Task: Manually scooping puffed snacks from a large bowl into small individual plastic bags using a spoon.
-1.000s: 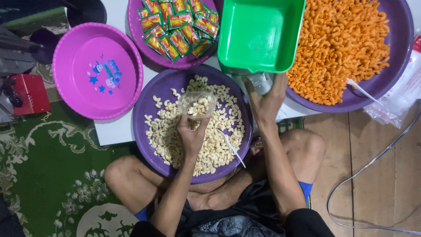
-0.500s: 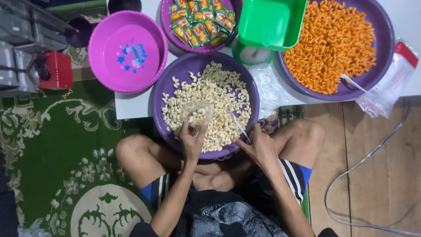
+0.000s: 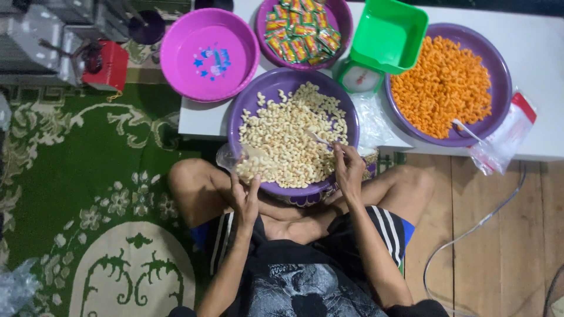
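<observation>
A purple basin (image 3: 238, 114) full of pale macaroni snacks (image 3: 288, 138) rests on my lap against the white table edge. My left hand (image 3: 245, 194) holds a clear plastic bag (image 3: 235, 159) partly filled with the snacks at the basin's near left rim. My right hand (image 3: 348, 170) grips a white spoon (image 3: 317, 138) whose bowl lies in the pale snacks near the basin's right side.
On the low white table (image 3: 529, 70) stand an empty pink basin (image 3: 208, 53), a purple bowl of small sachets (image 3: 302, 29), a scale with a green tray (image 3: 385, 41), and a purple basin of orange snacks (image 3: 443, 85) with a spoon. Clear bags (image 3: 505, 135) lie at right. Green rug (image 3: 88, 194) left, a cable (image 3: 470, 235) on the wooden floor.
The view has shifted. My left hand lowered the bag from over the snacks to the basin's near left rim. My right hand took the spoon and set it into the pale snacks.
</observation>
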